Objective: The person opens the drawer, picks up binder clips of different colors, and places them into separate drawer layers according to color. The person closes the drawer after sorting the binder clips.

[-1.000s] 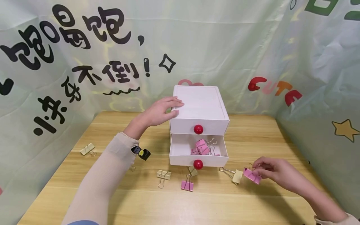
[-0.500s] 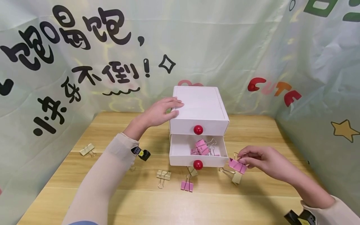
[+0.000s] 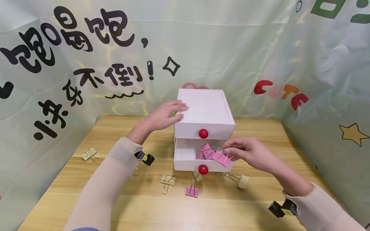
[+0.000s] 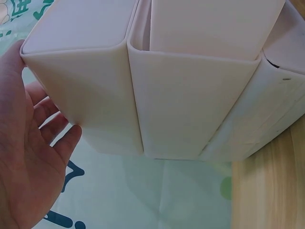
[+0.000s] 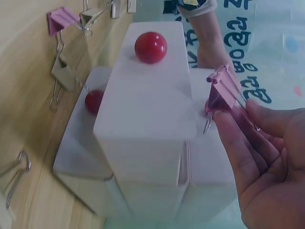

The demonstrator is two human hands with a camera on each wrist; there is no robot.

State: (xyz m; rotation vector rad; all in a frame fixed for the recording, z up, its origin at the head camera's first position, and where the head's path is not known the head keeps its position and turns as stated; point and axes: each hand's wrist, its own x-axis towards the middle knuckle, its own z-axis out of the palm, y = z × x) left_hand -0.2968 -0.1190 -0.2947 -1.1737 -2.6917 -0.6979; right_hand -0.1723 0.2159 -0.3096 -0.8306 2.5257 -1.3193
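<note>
My left hand rests on the top left edge of a white drawer box with red knobs, fingers laid over it; the left wrist view shows this hand against the box's side. Below the top drawer, a second drawer is pulled out, with several pink binder clips inside. My right hand pinches another pink binder clip by its wire handle, over the drawer's right front corner. The right wrist view shows that clip between thumb and fingers.
On the wooden table in front of the box lie a pink clip, a cream clip and another cream clip to the right. One more cream clip lies far left. A printed cloth hangs behind.
My right hand has carried the pink binder clip leftward and up from beside the right-hand cream clip to over the pulled-out drawer. My left hand has stayed on the box.
</note>
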